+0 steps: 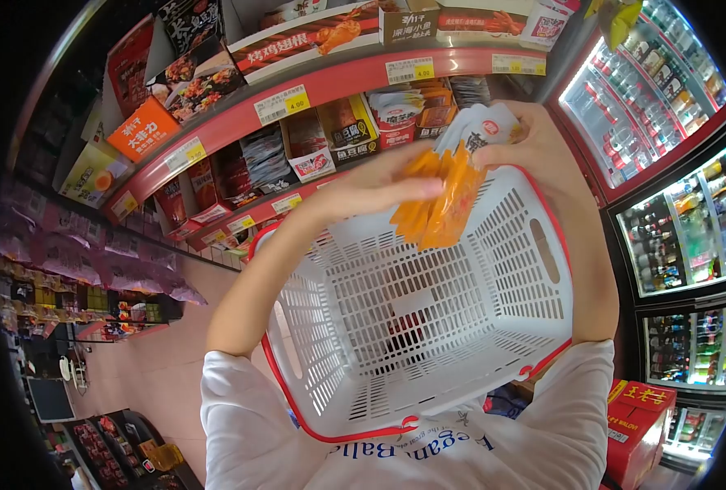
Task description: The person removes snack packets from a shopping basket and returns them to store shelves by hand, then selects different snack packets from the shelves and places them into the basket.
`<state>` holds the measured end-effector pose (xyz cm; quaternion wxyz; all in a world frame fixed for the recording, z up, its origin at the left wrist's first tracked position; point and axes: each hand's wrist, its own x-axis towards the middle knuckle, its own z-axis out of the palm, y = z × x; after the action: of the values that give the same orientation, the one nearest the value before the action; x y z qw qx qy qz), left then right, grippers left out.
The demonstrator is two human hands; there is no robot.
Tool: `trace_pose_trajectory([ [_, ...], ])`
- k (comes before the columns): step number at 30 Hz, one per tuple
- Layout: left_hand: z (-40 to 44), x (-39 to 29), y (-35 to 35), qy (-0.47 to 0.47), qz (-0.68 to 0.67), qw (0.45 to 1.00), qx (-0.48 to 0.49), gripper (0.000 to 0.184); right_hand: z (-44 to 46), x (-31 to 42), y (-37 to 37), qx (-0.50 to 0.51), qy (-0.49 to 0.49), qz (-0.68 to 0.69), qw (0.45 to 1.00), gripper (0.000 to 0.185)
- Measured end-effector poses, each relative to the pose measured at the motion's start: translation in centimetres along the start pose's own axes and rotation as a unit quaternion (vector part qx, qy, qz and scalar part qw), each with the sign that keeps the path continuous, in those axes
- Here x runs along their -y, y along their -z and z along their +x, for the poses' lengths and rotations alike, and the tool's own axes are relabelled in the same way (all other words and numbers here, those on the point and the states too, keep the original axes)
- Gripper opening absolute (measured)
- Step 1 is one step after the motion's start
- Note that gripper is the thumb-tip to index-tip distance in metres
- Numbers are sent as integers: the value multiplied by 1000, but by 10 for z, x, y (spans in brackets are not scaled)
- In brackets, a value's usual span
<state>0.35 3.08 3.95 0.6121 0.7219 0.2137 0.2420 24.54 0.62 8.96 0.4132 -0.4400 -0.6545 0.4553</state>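
Observation:
A bundle of orange snack packets (449, 204) is held over the far side of a white shopping basket (285, 286) with a red handle. White-and-grey snack packets (473, 126) are bunched against the orange ones. My left hand (375, 186), slightly blurred, has its thumb and fingers around the left side of the orange packets. From the right, my right hand (514, 135) grips the white-and-grey packets, its thumb across their front. The basket lies between my forearms, close to my shirt, and its slatted floor shows.
Ahead is a red-edged shelf (338, 79) with price tags. Boxes of snack packets (346, 126) stand on the tier below it. Drink coolers (681, 220) line the right side. A red carton (636, 433) stands at lower right, and pink floor tiles (158, 359) show at left.

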Motion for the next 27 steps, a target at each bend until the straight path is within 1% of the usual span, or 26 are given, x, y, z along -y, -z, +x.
trace_pose_trajectory([
  [1, 0, -1, -3, 49, -14, 997, 59, 79, 1, -3, -2, 12, -19, 27, 999, 34],
  [2, 0, -1, -7, 49, -13, 997, 58, 79, 3, -9, -1, 12, -18, 28, 999, 34],
  [4, -2, -1, -13, 119, -93, 988, 35, 78, 10, -29, 2, 19, -72, 48, 996, 37],
  [5, 1, 4, -14, 134, -156, 979, 12, 70, 13, -36, 1, 19, -72, 48, 996, 37],
  [6, 1, 4, -12, 134, -157, 978, 13, 70, 15, -42, 0, 23, -85, 62, 994, 40],
  [8, 1, 0, -9, 205, -202, 957, -20, 59, 18, -52, -7, 28, -98, 76, 992, 43],
  [9, 1, -1, -11, 207, -213, 954, -49, 54, 19, -57, -11, 14, -98, 123, 987, 46],
  [10, 2, 1, -10, 208, -214, 953, -49, 54, 20, -60, -15, 1, -97, 169, 981, 48],
  [11, 3, 3, -9, 206, -212, 954, -56, 54, 21, -62, -19, 1, -98, 170, 981, 48],
  [13, 3, 8, -8, 205, -210, 954, -63, 54, 21, -64, -25, -30, -160, 220, 962, 50],
  [15, 4, 13, -10, 128, -183, 970, -93, 58, 19, -63, -27, -24, -157, 226, 961, 50],
  [16, 6, 18, -11, 129, -184, 970, -93, 58, 18, -63, -28, -17, -154, 232, 960, 51],
  [17, 7, 25, -11, 81, -144, 978, -126, 59, 18, -63, -28, -16, -156, 232, 960, 51],
  [18, 8, 29, -11, 33, -104, 981, -158, 61, 17, -63, -26, 19, -125, 220, 967, 52],
  [19, 7, 30, -11, 35, -105, 981, -160, 61, 16, -63, -25, 55, -95, 207, 972, 54],
  [21, 5, 31, -10, 9, -56, 984, -168, 64, 15, -66, -28, 49, -91, 211, 972, 56],
  [22, 5, 32, -6, 12, -58, 983, -171, 64, 14, -68, -31, 41, -86, 214, 972, 58],
  [23, 5, 33, -2, -7, 42, 984, -172, 66, 13, -68, -35, 45, -91, 216, 971, 58],
  [24, 3, 35, 1, -24, 142, 975, -170, 69, 11, -67, -41, 32, -73, 220, 972, 58],
  [25, -1, 24, 5, -21, 233, 955, -184, 61, 9, -67, -46, 18, -55, 224, 973, 58],
  [26, -8, 11, 7, -14, 230, 955, -187, 61, 6, -69, -51, 22, -61, 227, 972, 58],
  [27, -14, -2, 11, 33, 317, 929, -187, 57, 3, -70, -56, 45, -80, 203, 975, 58],
])
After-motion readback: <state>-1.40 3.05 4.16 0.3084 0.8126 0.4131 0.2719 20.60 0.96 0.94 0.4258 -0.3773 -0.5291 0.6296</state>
